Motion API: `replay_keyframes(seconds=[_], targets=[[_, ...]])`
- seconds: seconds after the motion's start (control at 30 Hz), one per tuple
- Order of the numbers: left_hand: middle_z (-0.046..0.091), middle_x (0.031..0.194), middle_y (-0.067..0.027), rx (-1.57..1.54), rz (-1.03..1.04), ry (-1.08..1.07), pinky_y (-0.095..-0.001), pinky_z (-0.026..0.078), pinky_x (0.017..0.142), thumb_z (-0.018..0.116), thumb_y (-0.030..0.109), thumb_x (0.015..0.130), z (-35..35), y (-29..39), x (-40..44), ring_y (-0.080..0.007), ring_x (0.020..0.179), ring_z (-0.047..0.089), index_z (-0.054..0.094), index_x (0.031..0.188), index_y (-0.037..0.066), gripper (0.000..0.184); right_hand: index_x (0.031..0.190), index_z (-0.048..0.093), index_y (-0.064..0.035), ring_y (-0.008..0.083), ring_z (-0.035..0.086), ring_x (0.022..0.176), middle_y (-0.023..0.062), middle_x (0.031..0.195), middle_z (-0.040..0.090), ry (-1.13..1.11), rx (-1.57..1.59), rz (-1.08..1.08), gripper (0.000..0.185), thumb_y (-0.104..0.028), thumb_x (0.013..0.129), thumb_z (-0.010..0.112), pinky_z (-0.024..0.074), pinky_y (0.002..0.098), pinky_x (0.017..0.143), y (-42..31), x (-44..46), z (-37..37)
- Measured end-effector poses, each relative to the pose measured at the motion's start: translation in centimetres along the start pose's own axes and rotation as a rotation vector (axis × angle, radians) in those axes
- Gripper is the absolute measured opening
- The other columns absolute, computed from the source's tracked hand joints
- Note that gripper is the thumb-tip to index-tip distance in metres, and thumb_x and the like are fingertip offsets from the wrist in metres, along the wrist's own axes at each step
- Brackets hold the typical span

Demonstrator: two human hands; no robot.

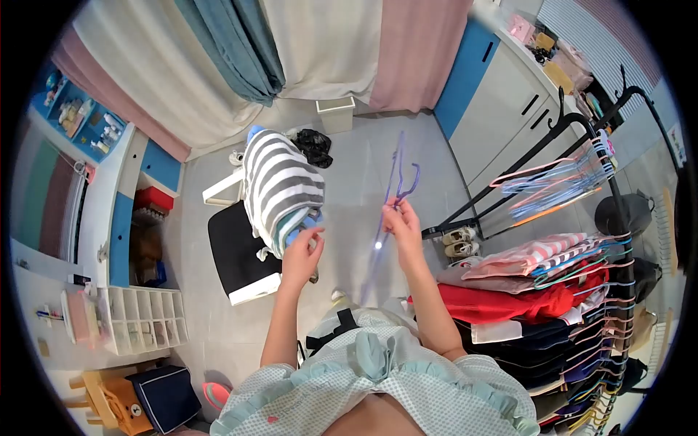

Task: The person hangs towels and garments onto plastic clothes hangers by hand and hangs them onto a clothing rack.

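Observation:
My right hand [402,221] pinches a purple clothes hanger [398,171] near its hook, and the hanger stands on edge in the air above the floor. No garment hangs on it. My left hand [304,256] is by the lower end of a heap of clothes, fingers apart and holding nothing; whether the fingertips touch the cloth I cannot tell. On top of the heap lies a grey and white striped garment [283,182], with blue and teal cloth showing beneath it. The heap rests on a black-seated chair [236,243] with white parts.
To my right stands a black clothes rack [542,142] with bare hangers [556,185] and many hung clothes, including a red garment [502,301]. Shoes [460,243] sit at its foot. A white bin [336,114] and a black bag [313,147] are ahead. A white organizer [145,316] stands left.

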State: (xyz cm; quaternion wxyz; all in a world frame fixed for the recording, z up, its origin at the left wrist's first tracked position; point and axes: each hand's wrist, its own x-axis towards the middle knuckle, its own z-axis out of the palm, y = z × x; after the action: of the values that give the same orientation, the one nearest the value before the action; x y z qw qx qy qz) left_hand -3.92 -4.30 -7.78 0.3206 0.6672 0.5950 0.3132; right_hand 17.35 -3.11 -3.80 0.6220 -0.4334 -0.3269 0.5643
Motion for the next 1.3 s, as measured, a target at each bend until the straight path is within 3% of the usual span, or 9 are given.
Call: replay_keyframes(seconds=[0.1,0.27,0.5,0.7,0.8,0.93,1.1,1.23,1.3], targets=[[0.057,0.086,-0.0059,0.329,0.297,0.317,-0.0321,0.044,0.069,0.06,0.006,0.073,-0.7,-2.1,3.3,-0.0236,0.079,0.054,0.06,0.091,0.007,0.018,0.09,0.052,-0.0077,0.0027,0.034,0.05,-0.0074,0.057,0.039,0.051,0.04,0.1,0.013,-0.017,0.084,0.059,0.0284,0.0196,0.049,0.9,0.8,0.8],[0.055,0.099,-0.0052,0.507,0.386,0.33,-0.0404,0.041,0.082,0.062,0.003,0.061,-1.4,-7.4,8.3,-0.0276,0.1,0.049,0.062,0.086,0.01,0.026,0.081,0.055,-0.0063,-0.0002,0.031,0.053,-0.0106,0.059,0.038,-0.004,-0.302,-0.001,0.016,-0.021,0.086,0.058,0.0234,0.0185,0.048,3.6,1.1,1.9],[0.059,0.099,-0.0099,0.487,0.389,0.278,-0.0372,0.043,0.08,0.062,0.01,0.072,-3.0,-10.3,10.4,-0.0295,0.096,0.052,0.063,0.094,0.008,0.022,0.078,0.054,-0.0042,0.0009,0.034,0.059,-0.0092,0.065,0.041,-0.001,-0.446,0.014,0.02,-0.022,0.086,0.058,0.0261,0.018,0.052,5.2,0.1,3.0],[0.058,0.075,-0.0146,-0.043,-0.022,0.465,-0.0373,0.042,0.066,0.047,0.019,0.09,-7.8,-9.7,10.8,-0.0288,0.071,0.054,0.055,0.09,0.001,0.02,0.081,0.052,-0.004,0.0028,0.04,0.061,-0.0061,0.067,0.045,0.04,-0.375,0.096,0.019,-0.021,0.083,0.061,0.0319,0.0181,0.056,5.8,0.1,3.8],[0.045,0.067,-0.0011,-0.407,-0.039,0.527,-0.0231,0.035,0.059,0.04,0.022,0.094,-11.5,-9.6,9.8,-0.009,0.064,0.039,0.051,0.087,0.001,0.024,0.089,0.048,-0.0047,0.0065,0.045,0.069,-0.0008,0.077,0.051,0.034,-0.449,-0.013,0.029,-0.019,0.075,0.068,0.0369,0.0205,0.061,7.9,1.1,4.1],[0.049,0.084,0.0031,-0.86,-0.037,0.38,-0.019,0.037,0.072,0.041,0.022,0.095,-13.4,-4.6,6.0,-0.0052,0.078,0.043,0.052,0.098,0.003,0.021,0.104,0.039,-0.0081,0.0019,0.038,0.06,-0.0003,0.09,0.05,-0.064,-0.613,-0.07,0.054,-0.01,0.065,0.077,0.0334,0.0174,0.053,8.4,1.6,7.5],[0.051,0.101,-0.0019,-1.073,0.059,0.013,-0.0219,0.038,0.083,0.05,0.007,0.088,-13.5,-2.0,2.4,-0.0083,0.094,0.047,0.044,0.112,0.004,0.025,0.106,0.036,-0.0079,0.0093,0.046,0.079,0.0025,0.094,0.048,-0.232,-0.586,-0.104,0.059,-0.004,0.062,0.075,0.0398,0.0228,0.066,11.4,1.6,11.9],[0.052,0.1,-0.0051,-0.643,0.118,0.076,-0.0258,0.042,0.081,0.071,0.012,0.07,-14.8,-2.3,1.7,-0.0133,0.092,0.051,0.04,0.114,0.006,0.054,0.104,0.038,-0.0054,0.0137,0.048,0.083,0.0049,0.092,0.05,-0.183,-0.459,-0.148,0.046,-0.008,0.07,0.068,0.0419,0.0274,0.076,11.2,1.7,12.1],[0.053,0.108,-0.0155,-0.082,0.046,0.057,-0.0334,0.044,0.083,0.078,0.023,0.059,-14.8,-2.4,1.4,-0.0288,0.098,0.056,0.036,0.122,0.006,0.078,0.102,0.039,-0.0054,0.0121,0.047,0.087,0.0039,0.094,0.049,-0.231,-0.215,-0.116,0.04,-0.007,0.072,0.065,0.0402,0.0264,0.078,9.1,1.4,12.3]])
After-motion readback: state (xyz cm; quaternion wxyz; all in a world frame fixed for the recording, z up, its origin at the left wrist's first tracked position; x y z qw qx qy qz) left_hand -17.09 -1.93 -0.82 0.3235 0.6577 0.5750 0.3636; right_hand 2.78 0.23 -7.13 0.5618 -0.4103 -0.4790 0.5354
